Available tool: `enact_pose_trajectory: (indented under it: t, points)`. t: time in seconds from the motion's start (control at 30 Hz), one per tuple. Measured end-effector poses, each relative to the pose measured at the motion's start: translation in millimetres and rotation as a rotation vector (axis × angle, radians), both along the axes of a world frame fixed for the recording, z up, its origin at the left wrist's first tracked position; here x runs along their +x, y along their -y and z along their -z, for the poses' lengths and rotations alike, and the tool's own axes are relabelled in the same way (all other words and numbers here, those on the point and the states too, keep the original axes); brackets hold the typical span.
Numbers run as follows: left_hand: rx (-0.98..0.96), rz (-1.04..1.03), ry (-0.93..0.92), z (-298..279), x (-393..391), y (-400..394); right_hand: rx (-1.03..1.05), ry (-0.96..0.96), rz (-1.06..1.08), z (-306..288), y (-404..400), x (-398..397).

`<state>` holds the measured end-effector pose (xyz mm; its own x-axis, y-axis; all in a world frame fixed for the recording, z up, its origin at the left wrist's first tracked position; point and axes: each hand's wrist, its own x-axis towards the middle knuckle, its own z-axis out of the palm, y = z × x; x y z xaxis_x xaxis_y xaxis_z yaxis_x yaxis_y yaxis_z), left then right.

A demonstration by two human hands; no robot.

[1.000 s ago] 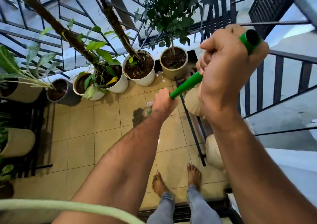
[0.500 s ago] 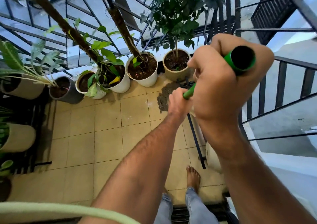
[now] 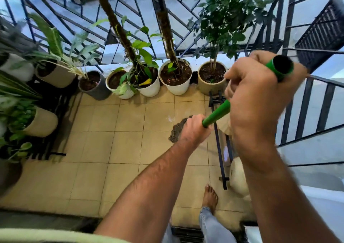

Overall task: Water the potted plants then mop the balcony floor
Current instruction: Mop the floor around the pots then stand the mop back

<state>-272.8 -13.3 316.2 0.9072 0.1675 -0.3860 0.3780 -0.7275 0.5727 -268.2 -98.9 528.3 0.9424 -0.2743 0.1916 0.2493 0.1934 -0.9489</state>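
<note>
I have both hands wrapped round the green mop handle [image 3: 216, 115]: my right hand [image 3: 258, 95] grips it near the top end, close to my chest, and my left hand [image 3: 195, 129] grips it lower down, so the top steers and the bottom pushes. The grey mop head [image 3: 177, 131] lies on the tiled floor [image 3: 121, 146] just past my left hand, partly hidden by it. The potted plants [image 3: 176, 77] stand in a row against the railing [image 3: 186, 28], their soil dark, so I judge the watering done and the mopping under way. My bare foot [image 3: 210, 199] stands behind the mop.
</note>
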Motion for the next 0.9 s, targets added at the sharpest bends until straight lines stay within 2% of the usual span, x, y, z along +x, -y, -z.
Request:
enact_pose_trajectory:
  t: [0.2, 0.33, 0.57, 0.73, 0.9]
  points:
    - [0.045, -0.018, -0.061, 10.1, -43.3, -57.6, -0.001, 0.003, -0.087, 15.1, -35.8, -61.5]
    - [0.081, 0.003, -0.006, 11.5, -86.3, -113.5, -0.015, 0.099, -0.132, 38.6, -81.3, -119.0]
    - [0.022, -0.113, -0.015, 40.1, -213.1, -235.6, -0.003, 0.233, -0.308, 103.2, -180.9, -248.7]
    - [0.133, -0.16, 0.028, 53.8, -314.6, -310.9, 0.015, 0.173, -0.381, 138.1, -242.6, -343.3]
    - [0.149, -0.217, -0.05, 66.5, -392.3, -350.7, 0.103, 0.022, -0.386, 141.3, -266.8, -404.3]
